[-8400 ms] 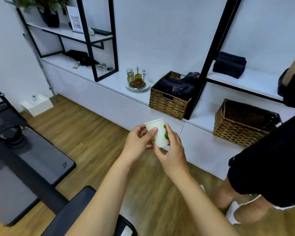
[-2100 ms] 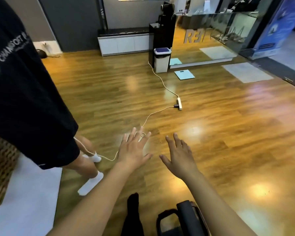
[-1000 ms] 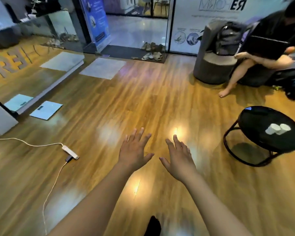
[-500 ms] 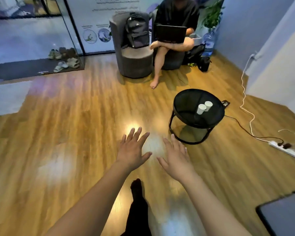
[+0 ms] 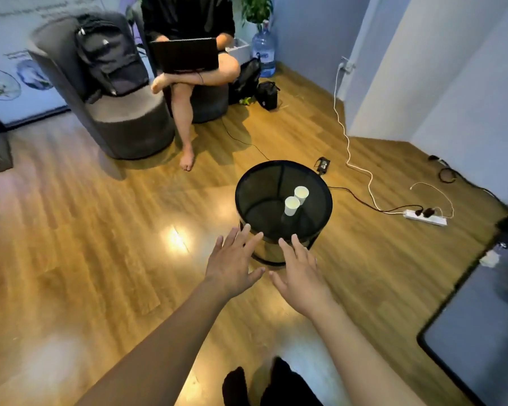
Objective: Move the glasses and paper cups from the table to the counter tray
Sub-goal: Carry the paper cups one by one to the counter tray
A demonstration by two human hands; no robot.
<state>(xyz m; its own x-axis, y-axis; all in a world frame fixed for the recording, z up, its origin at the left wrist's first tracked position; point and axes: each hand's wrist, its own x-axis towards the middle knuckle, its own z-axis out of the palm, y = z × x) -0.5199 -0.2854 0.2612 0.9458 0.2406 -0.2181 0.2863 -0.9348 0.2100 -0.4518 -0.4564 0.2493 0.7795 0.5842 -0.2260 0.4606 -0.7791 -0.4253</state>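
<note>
Both hands, left hand (image 5: 232,266) and right hand (image 5: 301,276), hung empty with fingers spread wide just short of the round black table (image 5: 255,197). Two paper cups (image 5: 296,200) stood upright on it, touching. Beyond the table sat a person (image 5: 188,48) with a laptop (image 5: 185,54); a power strip (image 5: 425,216) lay to its right.

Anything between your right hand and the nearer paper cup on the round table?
Only bare black tabletop, in the head view: nothing stands between the right hand and the nearer paper cup.
</note>
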